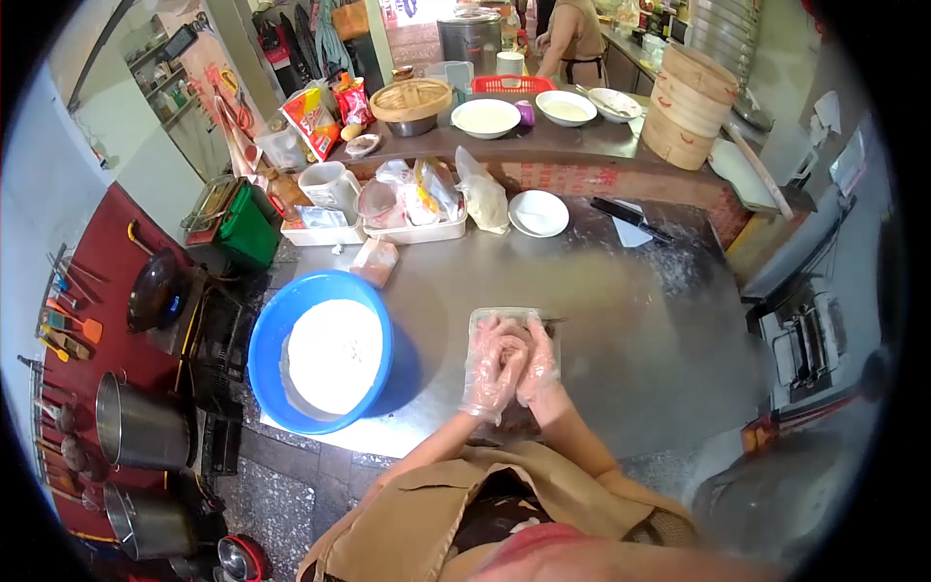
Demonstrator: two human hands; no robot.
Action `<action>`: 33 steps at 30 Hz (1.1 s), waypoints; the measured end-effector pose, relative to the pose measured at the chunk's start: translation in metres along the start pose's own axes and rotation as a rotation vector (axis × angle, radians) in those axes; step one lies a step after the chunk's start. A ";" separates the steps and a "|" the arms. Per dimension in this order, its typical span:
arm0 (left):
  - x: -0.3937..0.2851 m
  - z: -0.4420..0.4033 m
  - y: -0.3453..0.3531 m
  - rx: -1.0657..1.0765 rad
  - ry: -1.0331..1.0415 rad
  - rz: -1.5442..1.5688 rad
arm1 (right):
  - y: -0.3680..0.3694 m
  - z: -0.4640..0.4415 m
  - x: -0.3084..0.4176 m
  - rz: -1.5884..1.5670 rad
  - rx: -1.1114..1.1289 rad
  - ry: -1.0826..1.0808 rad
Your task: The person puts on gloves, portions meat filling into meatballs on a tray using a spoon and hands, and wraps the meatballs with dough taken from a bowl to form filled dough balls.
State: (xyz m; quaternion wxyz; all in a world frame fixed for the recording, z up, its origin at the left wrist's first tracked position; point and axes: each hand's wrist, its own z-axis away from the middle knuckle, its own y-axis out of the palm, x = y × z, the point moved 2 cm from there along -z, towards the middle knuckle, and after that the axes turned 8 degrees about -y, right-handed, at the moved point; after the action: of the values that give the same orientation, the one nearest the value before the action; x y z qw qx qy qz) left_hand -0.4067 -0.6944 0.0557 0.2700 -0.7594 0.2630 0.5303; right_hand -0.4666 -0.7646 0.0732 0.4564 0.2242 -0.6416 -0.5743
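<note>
My left hand (492, 364) and my right hand (538, 364), both in clear plastic gloves, are cupped together over a clear rectangular container (481, 315) on the metal table. Their fingers curl against each other. Whatever may lie between the palms is hidden. Dark bits show at the container's right rim, but its contents are mostly covered by my hands. To the left stands a large blue basin (379, 335) with white powder (335, 354) in it.
A pinkish block (374, 262) sits behind the basin. White trays (417, 233) with bags, a white bowl (539, 213) and a black-handled knife (630, 219) line the table's back. Bamboo steamers (684, 107) stand on the rear counter. Another person (574, 44) is in the background.
</note>
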 end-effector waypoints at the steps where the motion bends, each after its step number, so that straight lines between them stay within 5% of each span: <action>1: -0.010 -0.003 -0.010 -0.028 0.112 -0.340 | -0.002 0.000 -0.003 0.002 0.000 0.001; 2: -0.019 -0.006 -0.017 -0.056 0.225 -0.682 | -0.006 -0.002 -0.007 -0.055 0.035 0.071; 5: -0.039 -0.010 -0.029 -0.024 0.294 -0.683 | -0.003 0.001 -0.023 -0.173 -0.060 0.223; 7: -0.047 0.003 -0.020 0.179 0.245 -0.424 | -0.044 -0.011 -0.034 0.200 0.189 0.044; 9: -0.049 0.020 -0.007 0.250 0.395 -0.474 | -0.031 -0.014 -0.024 0.216 0.118 0.114; 11: -0.050 0.012 -0.016 0.215 0.315 -0.572 | -0.029 -0.017 -0.021 0.071 0.259 0.145; 14: -0.059 -0.007 -0.035 0.134 0.346 -0.563 | 0.021 0.017 -0.037 -0.135 -0.023 0.253; 17: -0.061 0.007 -0.020 0.315 0.426 -0.502 | -0.016 0.006 -0.041 0.045 0.091 0.158; 19: -0.052 0.015 -0.016 0.312 0.429 -0.517 | -0.013 -0.004 -0.017 0.100 0.160 0.107; 21: -0.044 0.002 -0.019 0.337 0.196 -0.838 | -0.002 0.003 -0.007 0.052 0.162 0.121; 23: -0.023 0.000 -0.031 0.115 0.348 -0.916 | 0.002 0.021 -0.028 0.024 0.059 0.282; 25: -0.041 -0.008 -0.034 0.106 0.312 -0.538 | -0.028 0.024 -0.052 0.127 0.086 0.110; 27: -0.038 0.000 -0.026 0.298 0.413 -0.716 | 0.003 0.053 -0.018 1.222 0.450 -0.138; 28: -0.028 0.000 -0.029 0.236 0.480 -0.710 | -0.006 0.039 -0.019 1.207 0.262 -0.364; 29: -0.016 -0.002 -0.032 0.093 0.386 -0.784 | -0.074 -0.014 -0.029 0.499 -0.226 0.051; 31: 0.001 -0.008 -0.057 -0.067 0.301 -0.630 | -0.073 -0.019 -0.001 0.514 -0.320 0.065; 33: -0.050 -0.003 -0.090 -0.483 0.034 -0.088 | -0.087 -0.015 0.010 0.741 -0.459 0.038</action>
State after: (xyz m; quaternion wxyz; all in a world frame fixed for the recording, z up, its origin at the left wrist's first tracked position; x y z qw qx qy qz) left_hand -0.3576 -0.6266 0.1154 0.0989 -0.8214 0.0999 0.5528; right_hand -0.4798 -0.8019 -0.0063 0.6814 -0.1181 -0.5260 -0.4951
